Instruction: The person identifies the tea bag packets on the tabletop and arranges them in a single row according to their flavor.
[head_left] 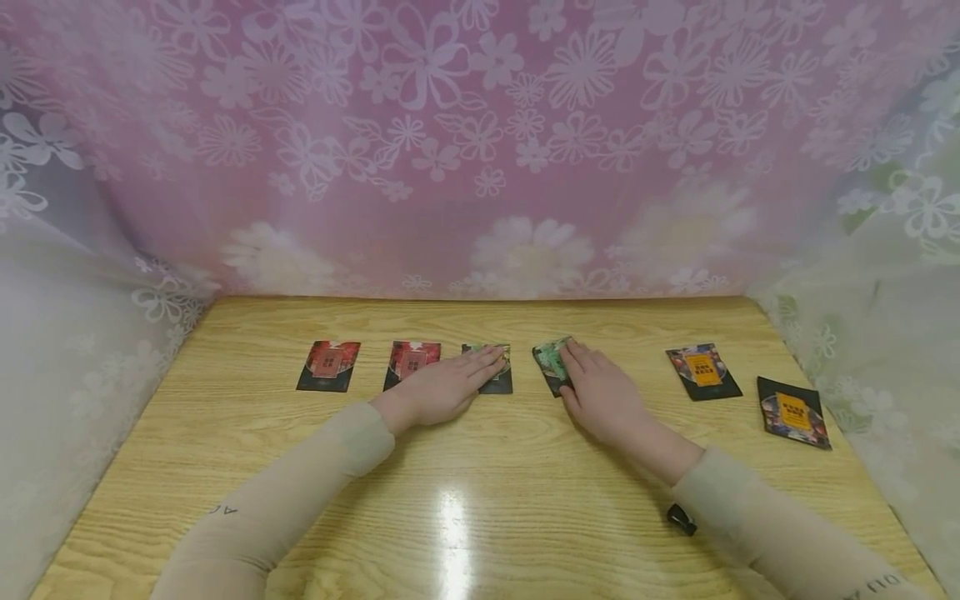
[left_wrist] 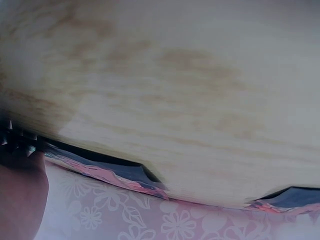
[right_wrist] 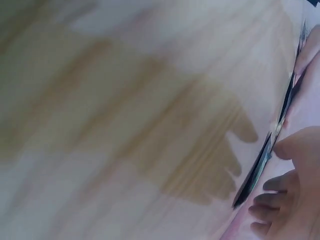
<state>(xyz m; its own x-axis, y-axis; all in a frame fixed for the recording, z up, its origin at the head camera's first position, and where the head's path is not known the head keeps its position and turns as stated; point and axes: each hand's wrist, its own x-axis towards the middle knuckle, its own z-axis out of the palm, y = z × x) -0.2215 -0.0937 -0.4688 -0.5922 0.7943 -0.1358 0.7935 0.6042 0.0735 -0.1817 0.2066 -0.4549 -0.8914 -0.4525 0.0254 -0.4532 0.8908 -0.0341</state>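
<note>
fingers (head_left: 588, 357) outstretched, not curled round anything
right hand (head_left: 606, 402) touches the right edge of a slanted green packet (head_left: 550, 362), dark at its base; left hand (head_left: 442, 392) partly covers another black-bottomed packet (head_left: 499, 386) beside it, on wood-grain table (head_left: 240, 342).

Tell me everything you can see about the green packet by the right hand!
The green packet looks thin and four-sided, perhaps plastic or foil, with a green patterned front and a black part near the bottom. Its print is too small to read. It lies askew on the wooden table. The right hand touches it, and its fingers hide some of the packet's right side in the head view.
</note>
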